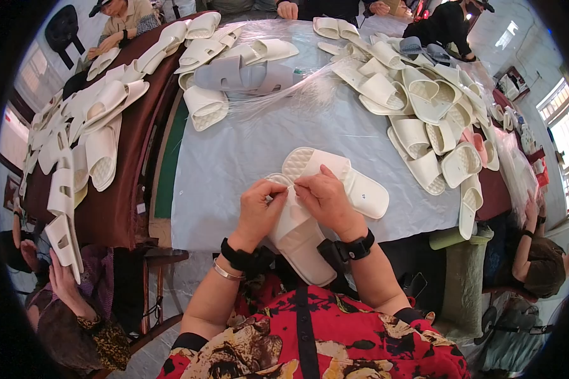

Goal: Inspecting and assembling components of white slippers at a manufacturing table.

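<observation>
A pair of cream-white slide slippers lies crossed at the table's near edge. One slipper (370, 196) points toward the right with its heel out over the blue sheet. The other slipper (306, 252) slants toward me, its heel past the edge. Above their meeting toe ends, my left hand (262, 205) and my right hand (325, 199) come together with fingertips pinched. Between the fingertips is something thin and pale, too small to make out. My fingers hide part of the slippers.
Pale blue sheeting (253, 158) covers the table. A bundle of thin clear strands (316, 88) lies ahead, beside grey slippers (250, 76). Piled white slippers (417, 151) stand right; more white slippers (101, 151) lie on a dark red surface at left. Other people work around the table.
</observation>
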The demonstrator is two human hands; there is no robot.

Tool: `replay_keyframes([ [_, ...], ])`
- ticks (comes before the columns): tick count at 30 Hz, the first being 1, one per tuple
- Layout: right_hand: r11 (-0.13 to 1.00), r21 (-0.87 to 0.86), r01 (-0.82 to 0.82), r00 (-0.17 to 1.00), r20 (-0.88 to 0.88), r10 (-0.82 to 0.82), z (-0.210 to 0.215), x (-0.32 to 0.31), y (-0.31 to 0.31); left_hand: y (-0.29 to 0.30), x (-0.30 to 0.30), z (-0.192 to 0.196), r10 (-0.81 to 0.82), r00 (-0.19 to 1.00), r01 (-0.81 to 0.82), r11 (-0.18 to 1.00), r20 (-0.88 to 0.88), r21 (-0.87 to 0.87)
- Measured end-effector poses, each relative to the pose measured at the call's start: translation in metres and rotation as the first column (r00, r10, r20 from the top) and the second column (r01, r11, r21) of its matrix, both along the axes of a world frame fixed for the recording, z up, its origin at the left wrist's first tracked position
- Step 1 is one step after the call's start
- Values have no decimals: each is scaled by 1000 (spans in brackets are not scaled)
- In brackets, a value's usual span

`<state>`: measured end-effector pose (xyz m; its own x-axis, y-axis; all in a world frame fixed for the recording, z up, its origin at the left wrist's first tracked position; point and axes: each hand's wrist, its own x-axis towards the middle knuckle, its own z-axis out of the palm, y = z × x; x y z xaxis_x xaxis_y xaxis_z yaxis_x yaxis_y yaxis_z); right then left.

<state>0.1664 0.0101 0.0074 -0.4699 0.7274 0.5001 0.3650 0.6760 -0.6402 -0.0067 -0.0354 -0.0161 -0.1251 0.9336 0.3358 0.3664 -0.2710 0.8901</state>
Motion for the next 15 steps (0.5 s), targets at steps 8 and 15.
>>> replay_keyframes([
  [8,1000,11,-22,999,35,22,1,0,0,-3,4,-2,15,1000,-15,998,11,63],
  [15,998,60,-33,996,81,28,0,-1,0,-4,5,2,17,1000,-17,999,13,29],
])
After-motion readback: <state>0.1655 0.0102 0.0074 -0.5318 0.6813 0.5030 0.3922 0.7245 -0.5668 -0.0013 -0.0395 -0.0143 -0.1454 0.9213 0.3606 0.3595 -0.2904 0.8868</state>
